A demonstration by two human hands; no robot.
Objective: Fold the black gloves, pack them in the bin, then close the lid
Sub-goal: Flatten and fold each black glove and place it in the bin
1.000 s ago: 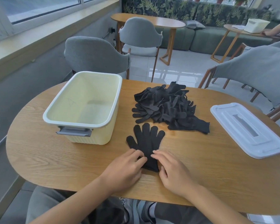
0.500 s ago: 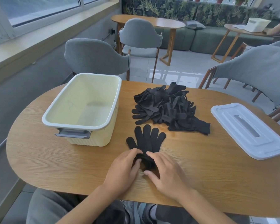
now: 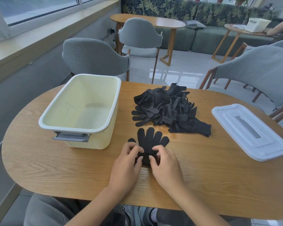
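A black glove (image 3: 149,139) lies flat on the wooden table (image 3: 55,168), fingers pointing away from me. Its cuff end is rolled up toward the fingers. My left hand (image 3: 127,163) and my right hand (image 3: 166,165) both pinch that rolled cuff from either side. Behind it sits a heap of black gloves (image 3: 167,108). The cream bin (image 3: 104,128) stands open and empty at the left. Its white lid (image 3: 250,131) lies flat at the right.
Grey chairs stand behind the table, one at the far left (image 3: 95,57) and one at the far right (image 3: 258,70). Further back are another chair, two wooden tables, a green sofa and a second bin (image 3: 258,24) beside another person's arm.
Both hands have moved forward along the glove, rolling its cuff end up toward the fingers. The flat part of the glove is shorter now.
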